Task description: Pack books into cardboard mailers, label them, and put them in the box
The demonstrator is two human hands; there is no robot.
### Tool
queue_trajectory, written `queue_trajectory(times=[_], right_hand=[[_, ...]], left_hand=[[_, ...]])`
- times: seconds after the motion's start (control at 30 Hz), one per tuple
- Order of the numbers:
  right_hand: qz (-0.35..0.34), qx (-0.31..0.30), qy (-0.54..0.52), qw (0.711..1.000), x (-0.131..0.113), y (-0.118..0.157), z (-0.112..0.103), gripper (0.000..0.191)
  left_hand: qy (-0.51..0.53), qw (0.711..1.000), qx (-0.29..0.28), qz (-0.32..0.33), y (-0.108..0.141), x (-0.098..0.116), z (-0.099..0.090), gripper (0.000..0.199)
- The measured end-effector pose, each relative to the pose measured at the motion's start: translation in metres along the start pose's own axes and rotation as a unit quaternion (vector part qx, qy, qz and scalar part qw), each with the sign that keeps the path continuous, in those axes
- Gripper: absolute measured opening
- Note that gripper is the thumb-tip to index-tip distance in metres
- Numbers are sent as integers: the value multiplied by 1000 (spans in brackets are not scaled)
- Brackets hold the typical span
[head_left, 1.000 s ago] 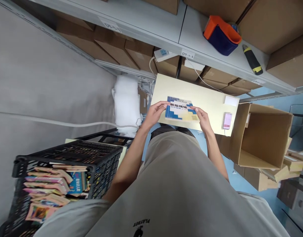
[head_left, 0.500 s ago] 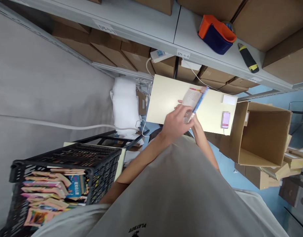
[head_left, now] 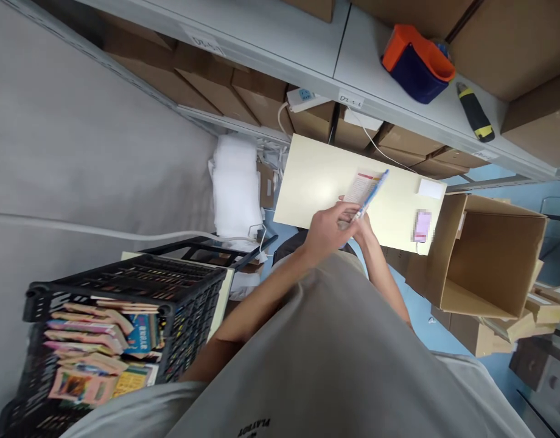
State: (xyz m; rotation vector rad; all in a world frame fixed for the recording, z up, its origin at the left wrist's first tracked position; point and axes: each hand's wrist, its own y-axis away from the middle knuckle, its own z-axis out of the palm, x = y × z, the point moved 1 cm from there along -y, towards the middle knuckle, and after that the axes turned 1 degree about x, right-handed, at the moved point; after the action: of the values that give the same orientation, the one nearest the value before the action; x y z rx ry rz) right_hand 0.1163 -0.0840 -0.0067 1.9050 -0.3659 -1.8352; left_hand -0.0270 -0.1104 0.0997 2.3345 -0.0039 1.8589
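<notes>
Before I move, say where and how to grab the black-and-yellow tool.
Best take the tool by its black middle, from the front of the shelf: its broad yellow-banded end lies nearest the edge, its narrow end points away.

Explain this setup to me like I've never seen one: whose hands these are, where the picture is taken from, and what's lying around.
There is no robot here. A person works with bare hands, and a camera worn on the head looks forward and down at them. The left hand and right hand hold a thin book, tilted, by its near end. Beyond it, on the pale tabletop, lie a white slip and a blurred-out pink item. An open cardboard box stands at the right; a black crate of books is at the left.
</notes>
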Motion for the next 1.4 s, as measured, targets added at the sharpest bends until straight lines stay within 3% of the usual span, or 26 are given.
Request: queue_trajectory(times=[0.17,0.37,0.5,0.57,0.83,1.03,1.13,1.23,1.33,1.4], right_hand=[[81,90,-44,992,36,-20,-4,56],[63,94,22,993,63,-40,14,63],[57,110,83,989,68,-69,34,57],[56,123,116,984,69,-86,43,54],[91,183,124,971,72,-150,58,46],[65,196,211,955,69,-160,60,55],[22,225,267,937,59,-149,65,58],[-29,197,309,930,47,-142,79,53],[-98,142,345,923,37,-147,98,43],[-141,102,363,915,32,-155,113,39]], left_hand=[[104,984,73,-128,-16,-77,-40,33],[95,966,119,-208,-17,-180,-68,30],[85,959,155,-219,-34,-224,-79,16],[81,962,154,-211,-46,-241,-83,22],[41,975,124,-180,-94,-292,-87,54],[50,980,112,-159,-100,-300,-88,47],[68,974,144,-159,-90,-296,-93,40],[84,960,195,-185,-78,-298,-106,37],[83,939,249,-224,-70,-315,-121,33],[86,922,278,-256,-67,-337,-129,32]])
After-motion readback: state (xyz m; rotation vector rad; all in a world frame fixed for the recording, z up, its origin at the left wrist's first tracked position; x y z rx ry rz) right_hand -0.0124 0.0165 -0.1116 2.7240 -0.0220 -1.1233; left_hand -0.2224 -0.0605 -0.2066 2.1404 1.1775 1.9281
